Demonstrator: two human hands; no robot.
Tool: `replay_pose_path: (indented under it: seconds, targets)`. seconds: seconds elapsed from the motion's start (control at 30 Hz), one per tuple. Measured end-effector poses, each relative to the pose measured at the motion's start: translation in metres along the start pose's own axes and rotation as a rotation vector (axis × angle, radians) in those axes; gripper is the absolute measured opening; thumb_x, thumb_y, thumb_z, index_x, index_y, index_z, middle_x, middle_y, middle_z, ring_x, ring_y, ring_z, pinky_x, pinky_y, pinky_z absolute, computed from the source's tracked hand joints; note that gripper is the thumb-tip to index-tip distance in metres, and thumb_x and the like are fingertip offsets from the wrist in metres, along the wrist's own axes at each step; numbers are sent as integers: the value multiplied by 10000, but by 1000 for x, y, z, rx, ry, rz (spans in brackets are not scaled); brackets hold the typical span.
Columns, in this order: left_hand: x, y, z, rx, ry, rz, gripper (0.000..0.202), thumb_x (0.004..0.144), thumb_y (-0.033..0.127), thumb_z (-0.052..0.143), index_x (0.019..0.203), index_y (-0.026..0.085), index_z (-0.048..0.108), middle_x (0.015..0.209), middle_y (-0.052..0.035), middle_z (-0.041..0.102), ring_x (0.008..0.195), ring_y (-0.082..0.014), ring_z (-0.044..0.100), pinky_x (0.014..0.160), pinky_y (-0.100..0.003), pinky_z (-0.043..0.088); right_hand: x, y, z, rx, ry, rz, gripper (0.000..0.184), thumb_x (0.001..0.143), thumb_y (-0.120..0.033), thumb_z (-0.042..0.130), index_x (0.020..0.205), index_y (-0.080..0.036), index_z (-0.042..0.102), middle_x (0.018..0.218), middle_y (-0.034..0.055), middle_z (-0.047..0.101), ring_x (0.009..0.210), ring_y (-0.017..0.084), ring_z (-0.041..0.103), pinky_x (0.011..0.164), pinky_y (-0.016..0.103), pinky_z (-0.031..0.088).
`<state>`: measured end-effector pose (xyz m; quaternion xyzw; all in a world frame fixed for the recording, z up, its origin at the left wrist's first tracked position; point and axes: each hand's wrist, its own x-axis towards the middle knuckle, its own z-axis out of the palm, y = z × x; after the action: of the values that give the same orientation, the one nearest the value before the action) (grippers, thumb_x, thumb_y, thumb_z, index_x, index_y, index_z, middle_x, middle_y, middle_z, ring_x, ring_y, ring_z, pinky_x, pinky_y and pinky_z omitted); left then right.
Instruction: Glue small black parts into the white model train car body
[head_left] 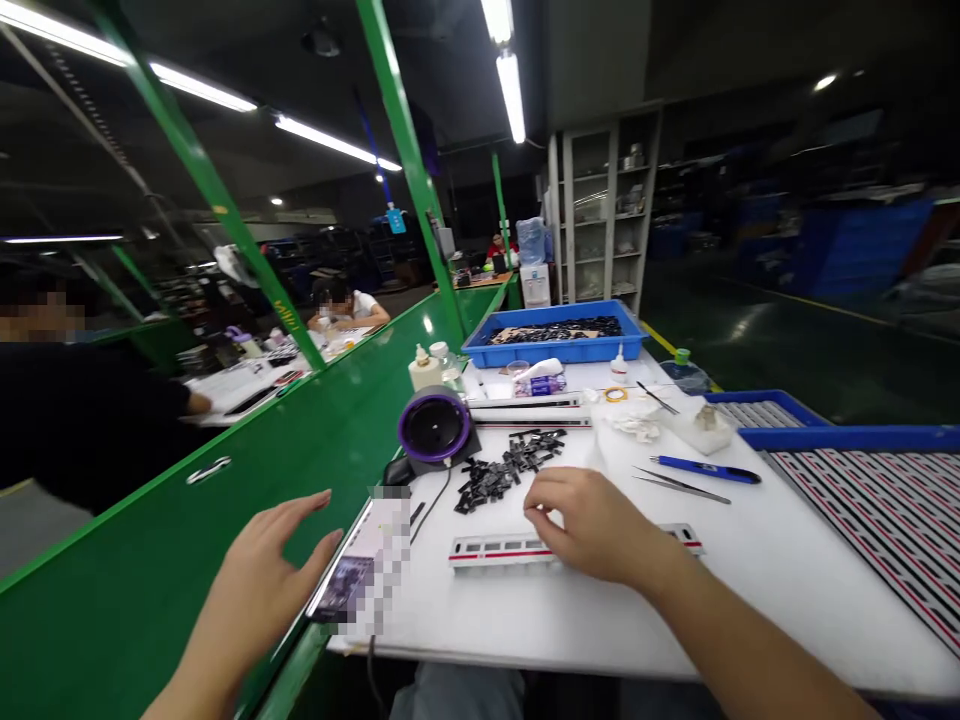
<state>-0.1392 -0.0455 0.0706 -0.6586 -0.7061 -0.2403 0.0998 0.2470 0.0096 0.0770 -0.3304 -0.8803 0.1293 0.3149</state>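
Observation:
My left hand [259, 575] hangs at the left table edge, thumb and fingers spread apart, holding nothing. Close beside it lies a phone [349, 570] with a lit screen, partly blurred out. My right hand [585, 520] is closed in a pinch above a white model train car shell [495, 548] with a red stripe and window openings. Whatever is between those fingertips is too small to make out. The hand hides the middle of the shell, which lies lengthwise on the white table. Just beyond is a loose pile of small black pieces [499, 470].
A purple-rimmed round fan [435, 428] stands left of the pile. To the right lie tweezers [682, 484] and a blue pen-like tool [709, 470]. A blue tray [555, 350] of black parts sits behind; striped shells [870, 520] fill the right. A green partition [330, 420] borders the left.

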Motion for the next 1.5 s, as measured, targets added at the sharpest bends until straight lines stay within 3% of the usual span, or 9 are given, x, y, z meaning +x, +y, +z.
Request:
replay_pose_path:
  seconds: [0.1, 0.2, 0.33, 0.43, 0.63, 0.9, 1.1, 1.3, 1.5]
  targets:
    - [-5, 43, -8, -5, -14, 217, 463, 821, 533, 537, 1238, 333, 550, 1245, -39, 634, 1131, -304, 597, 911, -462, 545, -15, 23, -47, 129, 191, 37, 147, 860, -169, 496, 791, -193, 624, 810, 14, 642, 751, 144, 570, 713, 260, 433]
    - [-16, 87, 10, -17, -109, 499, 478, 811, 473, 585, 1278, 383, 535, 1263, -13, 642, 1140, -294, 611, 943, -458, 549, -30, 71, -72, 149, 419, 219, 151, 830, -236, 525, 712, -183, 602, 679, 4, 592, 645, 145, 516, 615, 265, 399]
    - [-26, 128, 57, 1, -174, 708, 604, 804, 440, 604, 1385, 382, 447, 1311, -18, 618, 1132, -282, 626, 906, -407, 579, -49, 134, -70, 173, 780, 509, 216, 812, -338, 536, 690, -171, 597, 534, -38, 422, 531, 122, 393, 524, 262, 313]
    - [-22, 140, 85, 26, -158, 697, 612, 805, 469, 598, 1383, 317, 462, 1303, -56, 623, 1121, -298, 626, 909, -433, 572, -58, 152, -64, 159, 858, 548, 224, 818, -353, 528, 700, -174, 594, 519, -50, 371, 521, 121, 372, 524, 263, 304]
    - [4, 142, 104, 15, -217, 607, 453, 818, 513, 571, 1204, 281, 625, 1148, -71, 704, 1025, -301, 661, 862, -440, 572, -55, 145, -64, 104, 774, 498, 181, 812, -317, 543, 700, -185, 599, 500, -61, 336, 495, 111, 347, 519, 260, 287]
    - [20, 129, 107, 2, -258, 633, 543, 806, 513, 582, 1311, 317, 549, 1238, -55, 662, 1111, -311, 621, 938, -456, 525, -53, 138, -55, 117, 601, 456, 177, 829, -300, 525, 708, -192, 597, 519, -53, 389, 510, 107, 375, 524, 248, 284]
    - [22, 105, 89, 22, -322, 586, 617, 834, 494, 558, 1405, 300, 429, 1366, -66, 568, 1229, -318, 542, 1012, -445, 470, -54, 133, -49, 77, 508, 404, 175, 825, -271, 515, 682, -191, 578, 532, -49, 400, 517, 103, 379, 535, 255, 267]
    - [13, 106, 64, 8, -414, 497, 554, 866, 400, 512, 1385, 236, 413, 1404, -88, 526, 1279, -288, 498, 1065, -435, 421, -56, 132, -45, 57, 482, 422, 174, 820, -274, 520, 683, -195, 595, 531, -49, 416, 514, 104, 381, 525, 261, 273]
    - [6, 112, 64, -35, -386, 490, 218, 842, 284, 511, 1043, 234, 579, 1380, -76, 537, 1265, -279, 488, 1055, -434, 409, -56, 132, -41, 44, 439, 483, 184, 827, -297, 527, 690, -206, 610, 518, -51, 449, 502, 108, 384, 517, 268, 289]
